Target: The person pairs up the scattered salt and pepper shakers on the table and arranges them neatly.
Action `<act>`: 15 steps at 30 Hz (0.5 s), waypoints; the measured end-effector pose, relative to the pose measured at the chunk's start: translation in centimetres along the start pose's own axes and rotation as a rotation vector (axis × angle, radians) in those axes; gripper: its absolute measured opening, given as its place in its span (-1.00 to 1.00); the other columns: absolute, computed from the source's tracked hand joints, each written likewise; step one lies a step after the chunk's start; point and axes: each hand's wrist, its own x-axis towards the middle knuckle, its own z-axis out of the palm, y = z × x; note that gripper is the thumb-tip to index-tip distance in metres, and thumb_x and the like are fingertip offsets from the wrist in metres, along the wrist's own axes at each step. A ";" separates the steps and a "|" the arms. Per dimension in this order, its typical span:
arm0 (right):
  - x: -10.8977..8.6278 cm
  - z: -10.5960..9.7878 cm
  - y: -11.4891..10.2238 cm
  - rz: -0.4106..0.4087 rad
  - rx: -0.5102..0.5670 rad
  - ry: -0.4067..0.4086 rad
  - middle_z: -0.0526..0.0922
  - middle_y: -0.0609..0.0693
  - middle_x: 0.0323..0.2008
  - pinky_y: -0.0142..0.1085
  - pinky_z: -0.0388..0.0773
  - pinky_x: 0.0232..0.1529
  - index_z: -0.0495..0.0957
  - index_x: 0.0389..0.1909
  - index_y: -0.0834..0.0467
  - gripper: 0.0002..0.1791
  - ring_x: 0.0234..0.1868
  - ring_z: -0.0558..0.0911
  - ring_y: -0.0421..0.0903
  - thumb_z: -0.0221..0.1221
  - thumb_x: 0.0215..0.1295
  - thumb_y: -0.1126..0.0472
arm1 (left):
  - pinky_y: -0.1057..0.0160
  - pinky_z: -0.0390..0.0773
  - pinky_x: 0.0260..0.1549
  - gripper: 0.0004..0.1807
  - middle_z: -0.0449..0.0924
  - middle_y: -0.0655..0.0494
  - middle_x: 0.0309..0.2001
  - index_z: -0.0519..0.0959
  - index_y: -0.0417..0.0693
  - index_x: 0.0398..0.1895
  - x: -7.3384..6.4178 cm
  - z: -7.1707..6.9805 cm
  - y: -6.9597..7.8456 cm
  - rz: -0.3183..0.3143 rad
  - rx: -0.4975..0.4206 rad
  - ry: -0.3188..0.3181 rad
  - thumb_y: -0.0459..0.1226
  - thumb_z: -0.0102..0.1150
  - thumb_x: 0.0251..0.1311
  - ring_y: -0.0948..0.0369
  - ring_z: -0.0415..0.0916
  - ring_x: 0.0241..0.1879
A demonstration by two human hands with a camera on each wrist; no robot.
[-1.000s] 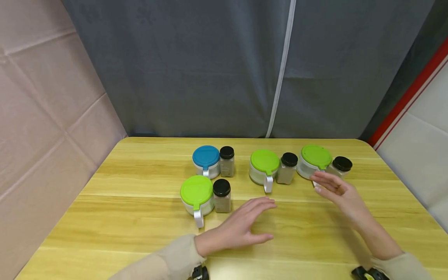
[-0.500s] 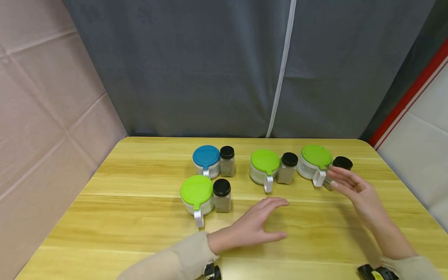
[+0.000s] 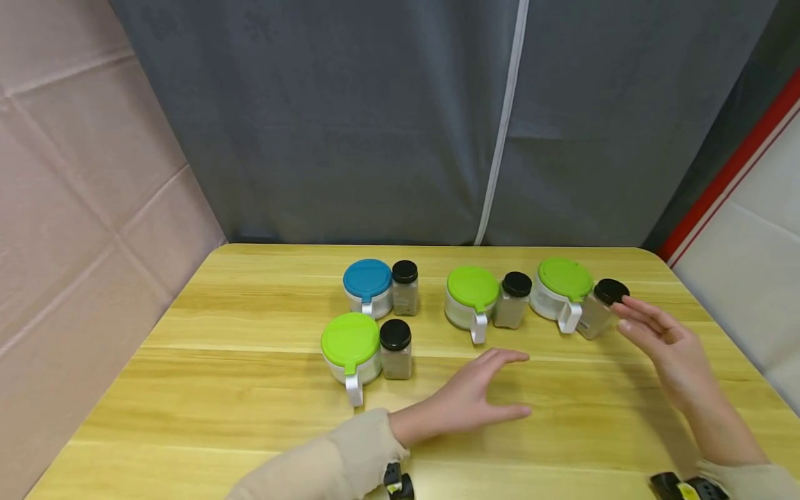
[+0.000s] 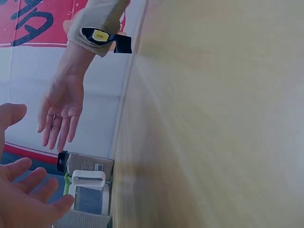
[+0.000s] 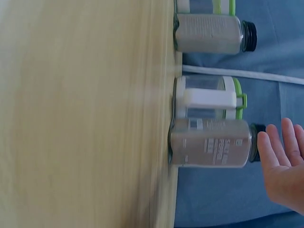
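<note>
My right hand (image 3: 671, 351) hovers at the right, fingers extended and slightly bent, fingertips close by the black lid of a square spice jar (image 3: 596, 316). That jar stands upright beside a green-lidded seasoning pot (image 3: 565, 278) with a white handle. In the right wrist view, the jar (image 5: 211, 142) shows brownish contents and white lettering, and the fingers (image 5: 280, 147) overlap its lid edge. Over the table's middle, my left hand (image 3: 469, 399) holds nothing, thumb spread from straight fingers. Nearest to it is another black-lidded spice jar (image 3: 396, 354), next to a green-lidded pot (image 3: 351, 340).
Behind stand a blue-lidded pot (image 3: 367, 278) with a spice jar (image 3: 405, 295), and farther right a green-lidded pot (image 3: 473, 286) with its own jar (image 3: 512, 309). A grey curtain (image 3: 325, 139) hangs past the far edge of the wooden table (image 3: 250, 389).
My right hand has moved right, off the front of the right-hand pot and past the spice jar, which now shows more fully. My left hand has drifted right. The pots and jars stay put.
</note>
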 end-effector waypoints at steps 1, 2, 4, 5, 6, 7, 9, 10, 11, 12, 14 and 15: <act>0.0 -0.2 0.0 0.001 0.010 0.003 0.38 0.05 0.12 -0.51 0.35 -0.07 0.19 0.25 0.19 -0.43 0.08 0.38 -0.14 0.08 0.19 0.36 | 0.35 0.20 0.04 -0.32 0.23 0.23 0.16 0.17 0.00 0.25 0.1 0.1 0.0 -0.017 -0.031 0.003 -0.03 0.15 0.07 0.34 0.18 0.11; 0.0 -0.4 0.0 0.001 0.020 0.006 0.38 0.05 0.12 -0.51 0.35 -0.07 0.19 0.25 0.19 -0.43 0.08 0.38 -0.14 0.08 0.19 0.37 | 0.36 0.21 0.03 -0.32 0.23 0.23 0.15 0.18 0.00 0.24 0.3 0.2 0.0 -0.035 -0.063 0.007 -0.03 0.15 0.07 0.35 0.18 0.11; 0.0 -0.8 0.0 0.000 0.037 0.008 0.39 0.04 0.11 -0.50 0.36 -0.07 0.19 0.25 0.20 -0.43 0.07 0.39 -0.14 0.08 0.19 0.37 | 0.38 0.22 0.02 -0.33 0.24 0.24 0.15 0.19 -0.02 0.24 0.5 0.4 -0.1 -0.067 -0.125 0.021 -0.05 0.15 0.07 0.36 0.19 0.10; 0.0 -1.0 0.1 0.001 0.053 0.010 0.39 0.04 0.11 -0.50 0.36 -0.08 0.18 0.25 0.20 -0.43 0.07 0.39 -0.14 0.07 0.19 0.38 | 0.39 0.22 0.02 -0.33 0.24 0.24 0.15 0.20 -0.03 0.23 0.6 0.5 -0.1 -0.079 -0.151 0.031 -0.06 0.16 0.07 0.36 0.19 0.10; 0.0 -1.2 0.1 -0.001 0.073 0.011 0.39 0.04 0.11 -0.48 0.37 -0.08 0.18 0.25 0.21 -0.43 0.07 0.40 -0.13 0.07 0.19 0.39 | 0.39 0.23 0.02 -0.34 0.25 0.24 0.15 0.21 -0.04 0.22 0.8 0.6 -0.2 -0.090 -0.177 0.041 -0.07 0.16 0.06 0.37 0.19 0.09; 0.1 -1.4 0.3 -0.002 0.092 0.013 0.40 0.04 0.11 -0.47 0.38 -0.08 0.18 0.25 0.21 -0.43 0.06 0.40 -0.12 0.06 0.20 0.40 | 0.38 0.24 0.02 -0.35 0.26 0.24 0.14 0.22 -0.04 0.22 0.9 0.8 -0.2 -0.101 -0.197 0.052 -0.07 0.17 0.06 0.37 0.20 0.09; 0.2 -1.8 0.5 -0.002 0.131 0.014 0.41 0.04 0.10 -0.44 0.38 -0.08 0.18 0.25 0.22 -0.43 0.06 0.41 -0.11 0.04 0.20 0.43 | 0.37 0.25 0.02 -0.35 0.27 0.23 0.14 0.23 -0.05 0.20 1.1 1.0 -0.2 -0.121 -0.232 0.071 -0.10 0.19 0.05 0.36 0.21 0.09; 0.2 -2.0 0.7 -0.005 0.156 0.015 0.41 0.05 0.10 -0.42 0.38 -0.08 0.17 0.25 0.23 -0.43 0.06 0.41 -0.10 0.03 0.20 0.45 | 0.37 0.26 0.02 -0.36 0.27 0.23 0.13 0.23 -0.05 0.20 1.2 1.2 -0.1 -0.132 -0.248 0.079 -0.11 0.20 0.04 0.36 0.21 0.09; 0.3 -2.1 0.8 -0.008 0.173 0.017 0.41 0.06 0.09 -0.40 0.39 -0.08 0.17 0.25 0.24 -0.43 0.06 0.41 -0.09 0.03 0.19 0.46 | 0.36 0.26 0.02 -0.36 0.28 0.23 0.13 0.24 -0.05 0.19 1.3 1.3 -0.1 -0.143 -0.264 0.086 -0.11 0.20 0.04 0.36 0.22 0.08; 0.4 -2.3 1.0 -0.010 0.195 0.017 0.42 0.07 0.08 -0.38 0.39 -0.08 0.17 0.24 0.25 -0.44 0.06 0.41 -0.08 0.02 0.19 0.47 | 0.36 0.26 0.02 -0.37 0.28 0.23 0.13 0.24 -0.05 0.19 1.3 1.4 -0.1 -0.154 -0.279 0.091 -0.13 0.20 0.04 0.35 0.22 0.08; 0.5 -2.6 1.1 -0.015 0.231 0.014 0.42 0.09 0.08 -0.34 0.39 -0.09 0.17 0.24 0.27 -0.44 0.06 0.41 -0.06 0.01 0.19 0.48 | 0.35 0.26 0.02 -0.37 0.29 0.22 0.12 0.24 -0.06 0.19 1.5 1.5 -0.1 -0.172 -0.295 0.100 -0.13 0.21 0.03 0.35 0.23 0.08; 0.6 -2.7 1.2 -0.017 0.248 0.012 0.43 0.09 0.07 -0.33 0.39 -0.09 0.18 0.23 0.28 -0.45 0.05 0.42 -0.05 0.01 0.19 0.49 | 0.35 0.26 0.02 -0.37 0.29 0.22 0.12 0.24 -0.06 0.19 1.7 1.6 -0.1 -0.181 -0.301 0.104 -0.13 0.21 0.03 0.35 0.23 0.08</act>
